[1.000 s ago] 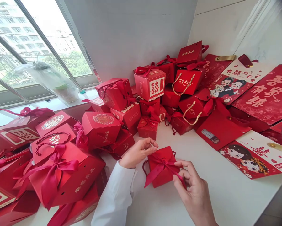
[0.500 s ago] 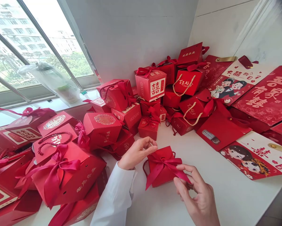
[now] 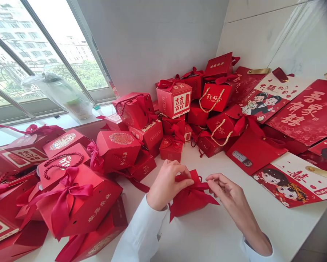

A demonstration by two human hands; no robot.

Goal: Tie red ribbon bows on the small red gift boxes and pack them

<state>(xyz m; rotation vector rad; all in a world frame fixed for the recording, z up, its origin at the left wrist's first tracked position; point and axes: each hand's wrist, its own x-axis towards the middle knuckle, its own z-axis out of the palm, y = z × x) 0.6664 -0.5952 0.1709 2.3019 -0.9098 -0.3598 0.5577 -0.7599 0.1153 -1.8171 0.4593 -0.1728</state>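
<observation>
A small red gift box [image 3: 190,205] rests on the white table before me, with a dark cord handle partly showing behind it. A crimson ribbon bow [image 3: 198,189] is tied across its top, its two tails spreading left and right. From the left, my left hand [image 3: 170,185] covers part of the box and pinches the bow's left loop, which its fingers mostly hide. On the opposite side my right hand [image 3: 231,198] has thumb and fingers closed at the end of the right loop.
Piled red gift boxes [image 3: 78,200] crowd the left side, and more boxes [image 3: 174,102] are stacked at the back. Flat red and white gift bags [image 3: 296,112] overlap on the right. A plastic-wrapped cup [image 3: 78,105] leans on the windowsill. The table [image 3: 302,225] ends at lower right.
My left hand has moved right onto the bow's left loop. My right hand has shifted up from the right tail to the right loop. The box stays in place.
</observation>
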